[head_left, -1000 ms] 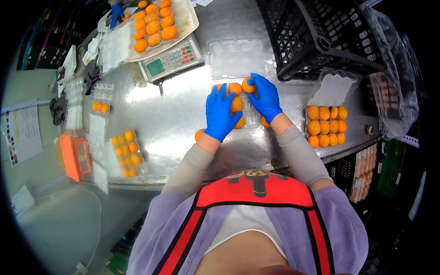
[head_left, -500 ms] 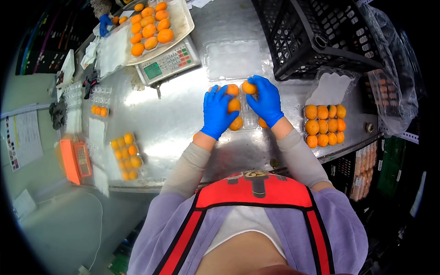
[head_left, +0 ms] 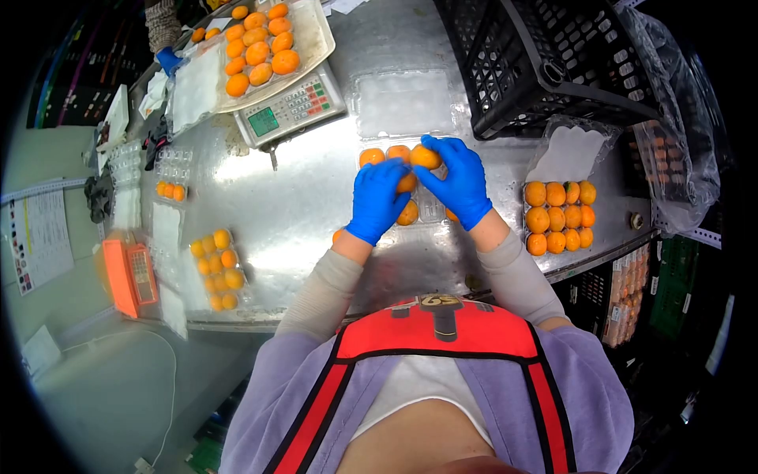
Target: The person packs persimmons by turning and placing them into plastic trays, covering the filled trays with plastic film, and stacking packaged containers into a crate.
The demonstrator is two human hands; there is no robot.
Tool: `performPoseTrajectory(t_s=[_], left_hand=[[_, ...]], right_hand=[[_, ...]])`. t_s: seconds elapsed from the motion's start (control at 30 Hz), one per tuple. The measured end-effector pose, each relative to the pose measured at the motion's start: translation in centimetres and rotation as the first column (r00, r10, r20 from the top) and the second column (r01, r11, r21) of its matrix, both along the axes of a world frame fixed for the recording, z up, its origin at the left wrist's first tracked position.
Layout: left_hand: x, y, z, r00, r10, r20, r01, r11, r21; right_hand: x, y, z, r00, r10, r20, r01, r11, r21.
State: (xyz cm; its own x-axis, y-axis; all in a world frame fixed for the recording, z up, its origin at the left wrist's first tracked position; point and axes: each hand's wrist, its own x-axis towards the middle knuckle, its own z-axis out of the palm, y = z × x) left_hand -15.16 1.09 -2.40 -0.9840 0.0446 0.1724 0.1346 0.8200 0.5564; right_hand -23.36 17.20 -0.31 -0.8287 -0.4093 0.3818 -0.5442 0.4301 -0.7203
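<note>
In the middle of the table a clear plastic punnet [head_left: 433, 210] with an open lid [head_left: 404, 103] is partly filled with mandarins. My right hand [head_left: 459, 183], in a blue glove, grips a mandarin [head_left: 425, 156] at the punnet's back right. Beside it, my left hand [head_left: 377, 199], also blue-gloved, has its fingers curled over another mandarin [head_left: 407, 183] in the middle row. Two more mandarins sit in the back row, and one [head_left: 408, 213] shows near the front between my hands. The palms and part of the punnet are covered by the gloves.
A filled punnet [head_left: 559, 217] stands at right, below a black crate [head_left: 505, 87]. A scale [head_left: 292, 110] bears another filled punnet at back left. At left are more mandarins [head_left: 217, 268] and an orange device [head_left: 122, 276]. Another person's gloved hand [head_left: 167, 60] shows at top left.
My right hand has moved slightly left with its mandarin, into the back row. My left hand has shifted right and down, uncovering a back-left mandarin. The other person's hand has moved left.
</note>
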Motion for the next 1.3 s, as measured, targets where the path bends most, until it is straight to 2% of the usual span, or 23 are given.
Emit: performPoseTrajectory(t_s=[0.03, 0.07, 0.1, 0.13, 0.17, 0.2, 0.27, 0.33, 0.37, 0.43, 0.57, 0.67, 0.73, 0.77, 0.93, 0.97, 1.03, 1.2, 1.27, 1.3], left_hand=[[0.0, 0.2, 0.1, 1.0, -0.001, 0.0, 0.001, 1.0, 0.001], [0.0, 0.4, 0.3, 0.995, 0.101, -0.003, -0.096, 0.951, 0.293], [0.0, 0.6, 0.7, 0.98, 0.199, 0.025, -0.179, 0.81, 0.558], [-0.2, 0.6, 1.3, 0.979, 0.2, 0.026, -0.181, 0.81, 0.558], [-0.5, 0.6, 1.9, 0.976, 0.147, 0.162, -0.217, 0.573, 0.79], [-0.8, 0.7, 3.0, 0.962, 0.051, 0.269, -0.273, 0.271, 0.923], [-0.9, 1.1, 5.3, 0.959, 0.053, 0.28, -0.285, 0.228, 0.931], [-0.9, 1.1, 6.5, 0.927, -0.057, 0.371, -0.352, 0.212, 0.912], [-0.9, 1.2, 6.8, 0.927, -0.057, 0.371, -0.352, 0.212, 0.912], [-0.8, 1.2, 7.1, 0.941, -0.061, 0.333, -0.323, 0.13, 0.937], [-0.3, 1.4, 9.0, 0.959, 0.004, 0.283, -0.278, 0.206, 0.938], [-0.3, 1.4, 10.8, 0.977, -0.015, 0.211, -0.205, 0.188, 0.961], [-0.3, 0.9, 11.2, 0.974, -0.113, 0.198, -0.187, 0.098, 0.977], [-0.2, 0.9, 11.2, 0.974, -0.113, 0.197, -0.187, 0.098, 0.978], [0.1, 1.9, 11.4, 0.984, -0.066, 0.167, -0.149, 0.214, 0.965], [0.2, 2.1, 11.4, 0.984, -0.081, 0.159, -0.14, 0.207, 0.968], [0.2, 2.6, 11.0, 0.987, -0.046, 0.151, -0.133, 0.273, 0.953], [-0.1, 4.8, 7.7, 0.981, -0.137, 0.141, -0.107, 0.229, 0.967], [0.2, 5.4, 6.7, 0.949, -0.2, 0.242, -0.102, 0.532, 0.841], [0.6, 6.0, 6.7, 0.964, -0.182, 0.192, -0.065, 0.537, 0.841]], right_hand=[[0.0, 0.0, 0.2, 1.0, 0.006, -0.015, -0.006, 1.0, -0.014], [0.1, 0.1, 0.5, 1.0, 0.005, -0.014, -0.005, 1.0, -0.013], [0.2, 0.2, 0.9, 1.0, 0.017, -0.023, -0.017, 1.0, -0.015], [0.3, 0.3, 1.4, 0.999, 0.029, -0.032, -0.03, 0.999, -0.019], [0.4, 0.2, 2.0, 0.999, 0.031, -0.032, -0.031, 0.999, -0.019], [0.6, 0.1, 2.7, 0.998, 0.044, -0.054, -0.046, 0.998, -0.044], [0.8, 0.0, 4.0, 0.995, 0.058, -0.077, -0.063, 0.995, -0.071], [1.0, 0.0, 5.3, 0.991, 0.072, -0.112, -0.079, 0.995, -0.058], [1.1, 0.0, 6.0, 0.991, 0.072, -0.112, -0.079, 0.995, -0.058], [1.2, 0.1, 7.0, 0.981, 0.17, -0.092, -0.177, 0.98, -0.086], [1.8, 0.5, 7.4, 0.98, 0.166, -0.108, -0.175, 0.982, -0.077], [2.1, 0.7, 7.8, 0.979, 0.145, -0.144, -0.165, 0.977, -0.138], [2.1, 0.9, 8.3, 0.984, 0.172, -0.056, -0.18, 0.955, -0.234], [2.1, 1.0, 8.5, 0.984, 0.171, -0.057, -0.18, 0.955, -0.234], [2.3, 1.5, 8.8, 0.981, 0.189, -0.049, -0.195, 0.95, -0.243], [2.4, 1.5, 8.7, 0.983, 0.176, -0.054, -0.184, 0.955, -0.233], [2.7, 1.9, 8.4, 0.983, 0.162, -0.084, -0.177, 0.961, -0.212], [3.2, 4.8, 7.4, 0.994, 0.109, -0.027, -0.112, 0.984, -0.135], [3.1, 7.3, 6.3, 0.982, 0.164, 0.088, -0.149, 0.976, -0.158], [2.8, 9.1, 6.8, 0.978, 0.131, 0.162, -0.1, 0.977, -0.187]])
